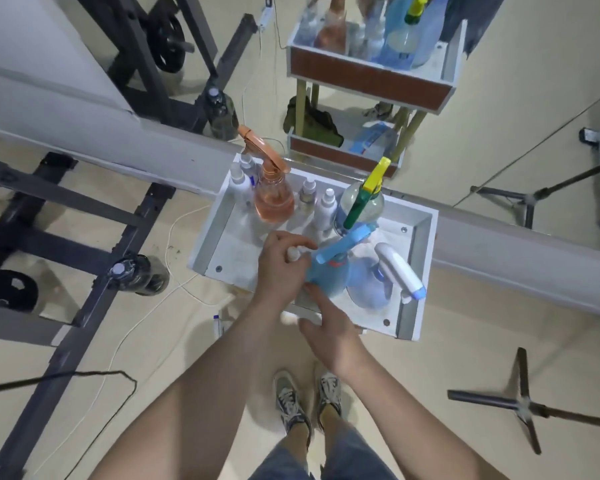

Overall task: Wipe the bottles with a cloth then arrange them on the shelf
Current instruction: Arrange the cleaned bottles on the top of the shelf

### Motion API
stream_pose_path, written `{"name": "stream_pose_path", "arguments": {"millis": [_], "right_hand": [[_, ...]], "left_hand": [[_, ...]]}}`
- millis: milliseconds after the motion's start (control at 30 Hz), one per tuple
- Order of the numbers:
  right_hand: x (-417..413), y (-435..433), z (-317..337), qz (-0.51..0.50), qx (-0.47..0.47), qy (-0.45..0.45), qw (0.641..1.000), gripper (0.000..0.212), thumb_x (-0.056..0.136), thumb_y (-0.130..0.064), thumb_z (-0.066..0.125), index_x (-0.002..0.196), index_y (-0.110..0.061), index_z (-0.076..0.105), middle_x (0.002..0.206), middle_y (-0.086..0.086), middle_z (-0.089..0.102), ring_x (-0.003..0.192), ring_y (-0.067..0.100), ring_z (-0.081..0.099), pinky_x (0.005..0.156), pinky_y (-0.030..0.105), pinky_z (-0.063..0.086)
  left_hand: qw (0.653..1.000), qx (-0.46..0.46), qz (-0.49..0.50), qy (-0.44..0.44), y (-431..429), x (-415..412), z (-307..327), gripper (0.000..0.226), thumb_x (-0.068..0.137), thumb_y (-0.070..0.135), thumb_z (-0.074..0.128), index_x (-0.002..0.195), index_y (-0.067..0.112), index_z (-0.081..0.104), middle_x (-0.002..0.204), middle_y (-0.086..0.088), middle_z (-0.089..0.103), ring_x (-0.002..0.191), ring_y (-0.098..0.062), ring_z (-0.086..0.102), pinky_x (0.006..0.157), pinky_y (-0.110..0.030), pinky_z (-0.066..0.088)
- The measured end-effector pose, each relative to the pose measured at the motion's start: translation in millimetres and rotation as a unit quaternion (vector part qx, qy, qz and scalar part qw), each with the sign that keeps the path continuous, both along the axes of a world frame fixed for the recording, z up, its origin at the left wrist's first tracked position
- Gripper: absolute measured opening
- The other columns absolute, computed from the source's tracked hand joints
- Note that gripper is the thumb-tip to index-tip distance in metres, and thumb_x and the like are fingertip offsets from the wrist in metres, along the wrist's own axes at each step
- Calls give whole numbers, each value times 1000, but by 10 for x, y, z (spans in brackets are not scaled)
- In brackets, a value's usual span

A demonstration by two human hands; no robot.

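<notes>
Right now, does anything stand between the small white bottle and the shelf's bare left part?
Nothing visible does. The left hand holds the white bottle beside that bare shelf floor; the blue sprayer stands on the other side.

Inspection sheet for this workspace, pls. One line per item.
Surface: white shelf tray, bottles standing in it.
Job's things: orange spray bottle, green-yellow trigger bottle, blue spray bottle, white-trigger bottle, small white bottles at back; cloth not clearly seen.
Clutter: dark bottle on floor.
Hands: left hand grips a small capped bottle; right hand forefinger touches blue spray bottle, grip unclear.
Cables: white cable and black cable on floor.
Surroundings: black metal frame, tripod feet.
</notes>
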State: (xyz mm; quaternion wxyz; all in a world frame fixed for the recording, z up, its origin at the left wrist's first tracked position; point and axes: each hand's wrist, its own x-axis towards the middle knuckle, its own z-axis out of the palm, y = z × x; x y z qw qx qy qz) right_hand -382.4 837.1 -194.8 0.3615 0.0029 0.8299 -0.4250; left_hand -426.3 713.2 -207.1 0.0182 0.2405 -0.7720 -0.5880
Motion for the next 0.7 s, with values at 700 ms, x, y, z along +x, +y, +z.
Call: {"name": "stream_pose_path", "arguments": {"millis": [700], "right_hand": [[406, -1287, -972, 202, 73, -117, 970, 58, 96, -18, 57, 151, -22, 38, 135, 7, 56, 103, 18, 62, 71, 17, 41]], "left_hand": [[960, -16, 213, -179, -2154, 2038, -698, 36, 84, 16, 50, 76, 43, 72, 70, 11, 70, 70, -14, 63, 76, -32, 50]]}}
